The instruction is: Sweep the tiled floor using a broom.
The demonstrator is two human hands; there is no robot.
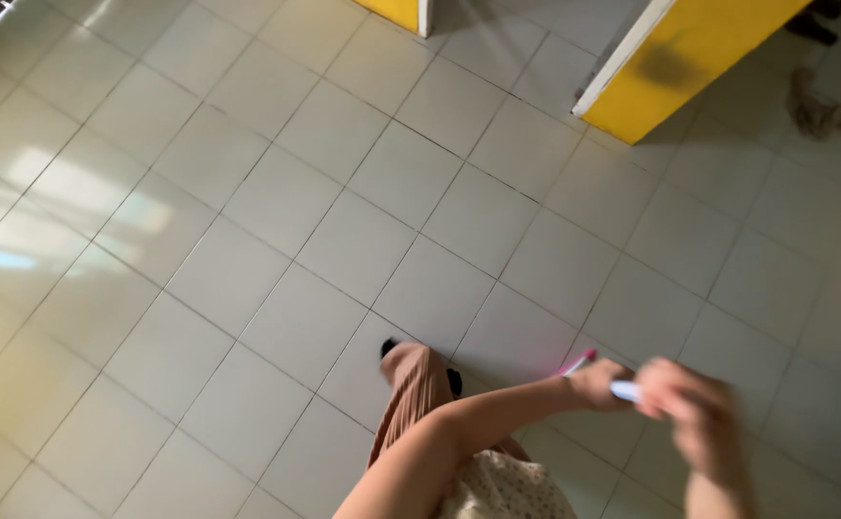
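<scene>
My left hand (598,383) and my right hand (694,408) meet low on the right, above the tiled floor. Between them is a slim white pen-like stick (624,390) with a pink end (579,362). The left hand's fingers close around the pink end, which pokes out to the left. My right hand is blurred and grips the white part. My left forearm (478,418) reaches in from the bottom middle. What the stick is exactly cannot be made out.
Below me are a pleated beige skirt or trouser leg (411,389), a dark shoe (389,346) and a floral top (502,485). A yellow panel with a white edge (670,67) stands at the top right, with another (399,12) at the top. A brownish rag (814,111) lies on the pale tiles.
</scene>
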